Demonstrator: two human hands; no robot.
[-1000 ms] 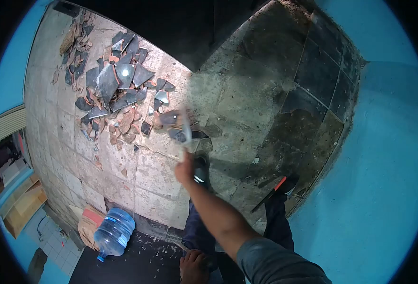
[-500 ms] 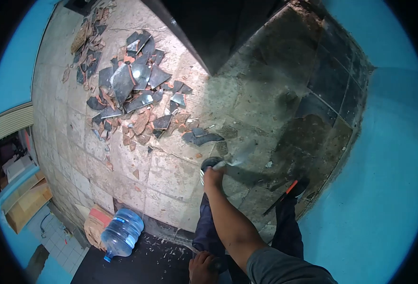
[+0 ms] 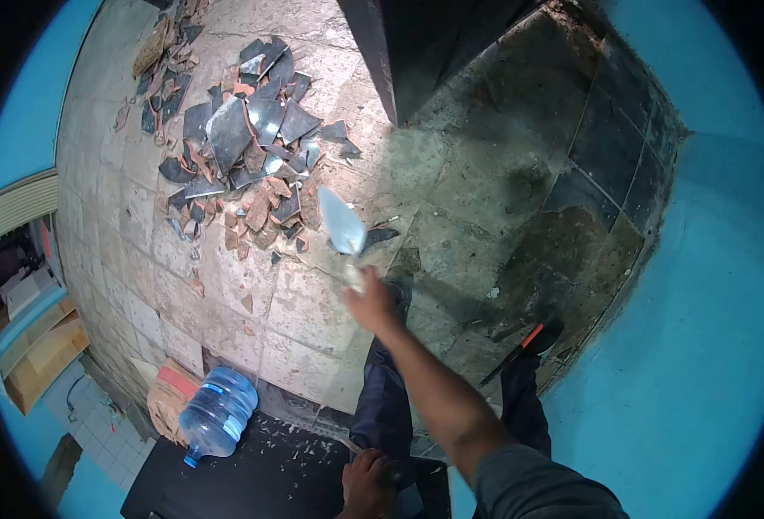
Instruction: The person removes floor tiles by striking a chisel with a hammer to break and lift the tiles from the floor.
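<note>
My right hand [image 3: 373, 303] is wrapped round the handle of a trowel [image 3: 341, 222]. The pale, slightly blurred blade points away from me, overlapping the near right edge of a heap of broken dark tiles [image 3: 231, 138]. A dark tile shard [image 3: 380, 240] shows just beside the blade. Low in the view, my left hand [image 3: 367, 484] stays by my left leg, fingers curled next to a dark rounded thing; I cannot tell what it holds. A tool with an orange end [image 3: 531, 336] lies by my right foot.
A dark, sharp-cornered object [image 3: 399, 52] juts in from the top. Dark floor tiles [image 3: 607, 151] line the blue wall [image 3: 702, 303] at right. A large blue water bottle [image 3: 219, 411] lies near a brown paper bag [image 3: 172, 398] at lower left, by a black surface [image 3: 269, 476].
My right hand has swung the trowel forward and left, from beside my left shoe to the heap's near edge. My left hand has hardly moved. The view has shifted slightly.
</note>
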